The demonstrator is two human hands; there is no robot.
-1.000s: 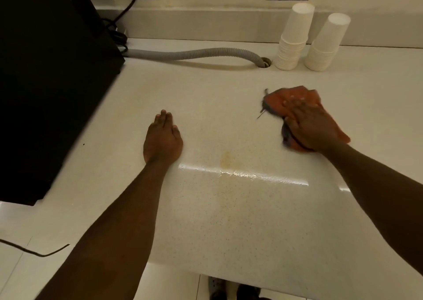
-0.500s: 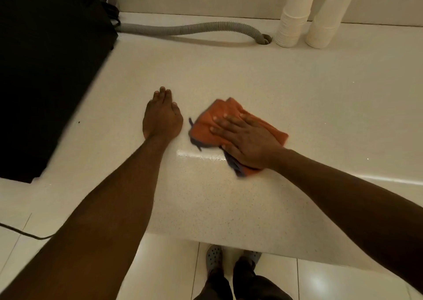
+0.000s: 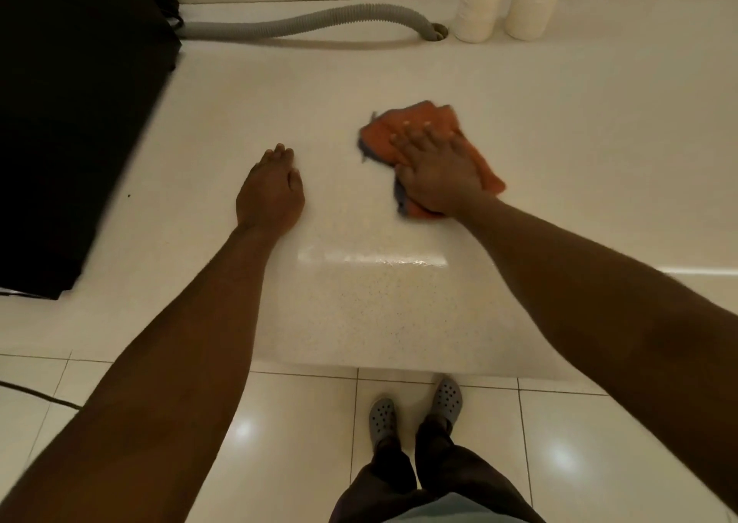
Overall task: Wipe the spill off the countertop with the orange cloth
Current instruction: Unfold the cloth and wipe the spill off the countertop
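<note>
The orange cloth (image 3: 415, 121), crumpled and with a grey-blue edge, lies on the pale speckled countertop (image 3: 579, 171) a little right of centre. My right hand (image 3: 437, 175) presses flat on top of it, fingers spread, covering its near half. To the left, apart from the cloth, my left hand (image 3: 269, 197) rests palm down on the counter and holds nothing. A glossy wet streak (image 3: 371, 261) shows on the counter nearer to me than both hands. No distinct yellow stain stands out.
A big black appliance (image 3: 72, 123) fills the counter's left side. A grey ribbed hose (image 3: 319, 23) runs along the back into a hole. Two stacks of white paper cups (image 3: 477, 7) stand at the back right. Below the counter edge are tiled floor and my shoes (image 3: 415, 406).
My right hand slid the cloth left over the yellowish stain, then back right and away from me. The stain is no longer plain to see. My left hand stayed put; the view tilted down.
</note>
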